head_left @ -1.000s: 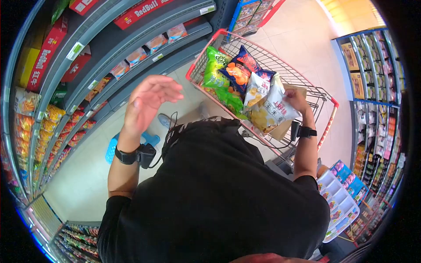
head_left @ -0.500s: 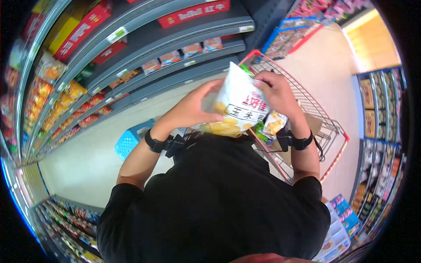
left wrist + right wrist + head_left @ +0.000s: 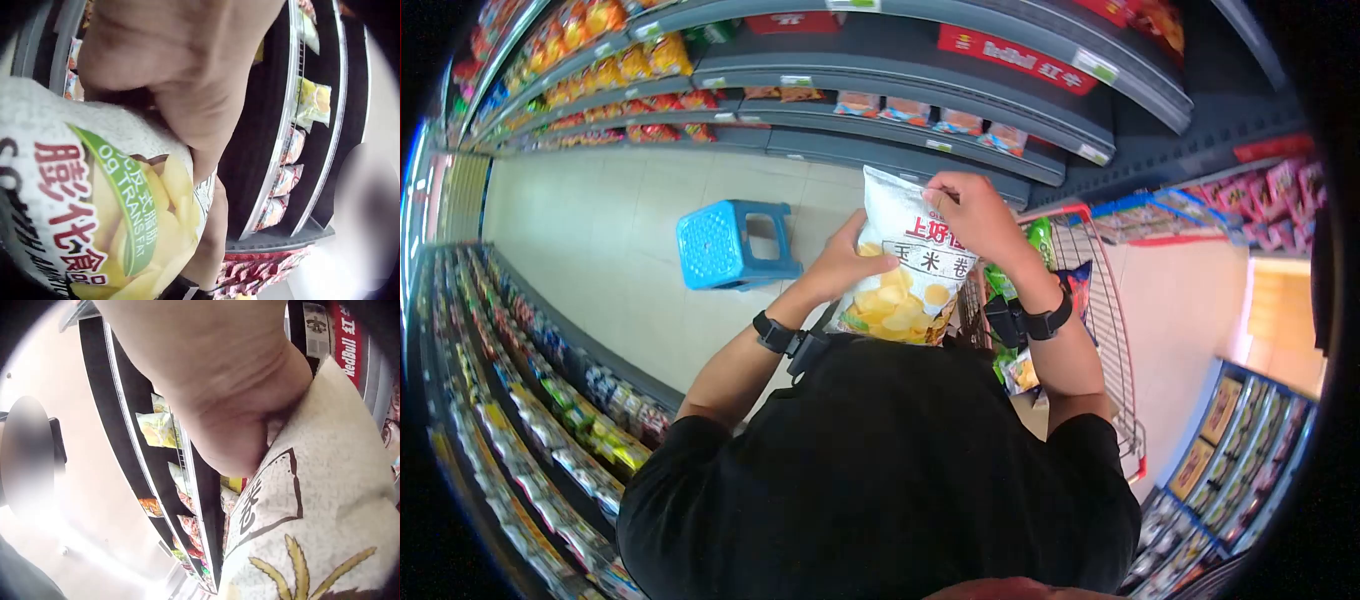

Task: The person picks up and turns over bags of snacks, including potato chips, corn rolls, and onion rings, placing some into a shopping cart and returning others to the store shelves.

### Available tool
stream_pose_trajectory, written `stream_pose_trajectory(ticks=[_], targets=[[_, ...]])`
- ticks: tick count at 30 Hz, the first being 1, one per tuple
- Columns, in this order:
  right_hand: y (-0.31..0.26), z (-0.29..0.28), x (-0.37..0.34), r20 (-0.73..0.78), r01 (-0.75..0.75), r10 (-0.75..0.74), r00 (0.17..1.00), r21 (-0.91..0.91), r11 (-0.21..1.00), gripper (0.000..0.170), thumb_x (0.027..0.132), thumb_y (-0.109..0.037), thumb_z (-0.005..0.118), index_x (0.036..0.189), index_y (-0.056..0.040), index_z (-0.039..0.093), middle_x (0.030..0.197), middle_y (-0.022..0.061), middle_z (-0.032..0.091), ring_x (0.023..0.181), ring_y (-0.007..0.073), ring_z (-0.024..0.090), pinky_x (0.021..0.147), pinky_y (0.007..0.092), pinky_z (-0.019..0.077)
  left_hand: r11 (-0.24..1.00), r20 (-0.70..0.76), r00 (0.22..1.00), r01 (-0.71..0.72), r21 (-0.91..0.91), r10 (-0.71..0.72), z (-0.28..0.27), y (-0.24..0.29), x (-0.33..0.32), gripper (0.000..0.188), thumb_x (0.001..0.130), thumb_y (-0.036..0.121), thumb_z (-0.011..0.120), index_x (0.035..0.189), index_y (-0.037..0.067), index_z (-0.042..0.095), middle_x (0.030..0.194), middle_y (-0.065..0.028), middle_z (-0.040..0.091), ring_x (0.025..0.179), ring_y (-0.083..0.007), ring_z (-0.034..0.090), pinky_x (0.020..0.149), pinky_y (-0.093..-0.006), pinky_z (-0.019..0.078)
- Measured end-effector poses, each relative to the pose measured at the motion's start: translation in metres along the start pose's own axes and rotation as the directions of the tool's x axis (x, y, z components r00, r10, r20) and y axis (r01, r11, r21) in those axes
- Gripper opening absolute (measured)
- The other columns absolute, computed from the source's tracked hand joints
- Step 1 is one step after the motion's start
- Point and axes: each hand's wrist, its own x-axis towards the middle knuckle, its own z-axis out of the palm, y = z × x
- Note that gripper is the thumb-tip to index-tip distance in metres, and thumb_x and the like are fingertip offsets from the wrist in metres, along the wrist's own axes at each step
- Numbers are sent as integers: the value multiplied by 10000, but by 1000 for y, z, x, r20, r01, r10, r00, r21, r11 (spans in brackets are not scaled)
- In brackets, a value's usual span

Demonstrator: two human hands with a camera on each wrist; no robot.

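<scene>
Head: chip bag btwn L hand, curled on its left edge (thumb on front, fingers hidden behind), & R hand, pinching its far right edge.
L wrist: bag left, cut off by frame.
R wrist: bag right, also cut off; fingertips hidden.

Reads as creased, mostly matt plastic film on the chip bag, smooth moulded plastic on the stool, thin metal wire on the cart, smooth grey metal on the shelf, matt cloth on the shirt, faintly shiny tile on the floor.
</scene>
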Motion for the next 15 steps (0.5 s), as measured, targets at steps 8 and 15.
stream_pose_trajectory(ticks=[8,15], targets=[[68,44,11,145,-387,380,914,599,701,693,859,-389,666,1382,-71,343,1394,150,423,1244,290,455,974,412,414,983,-106,991,66,-172,-85,-54,-22,-8,652,820,120,709,1360,15,359,1247,-119,547,1117,-183,544,957,-326,445],[53,120,28,361,-460,327,874,831,313,648,889,-269,655,1380,-22,312,1353,116,466,1235,235,458,1046,374,354,964,-173,984,-3,-265,-44,-114,-43,15,687,832,210,707,1355,-39,338,1237,-162,543,1123,-209,543,953,-329,445]])
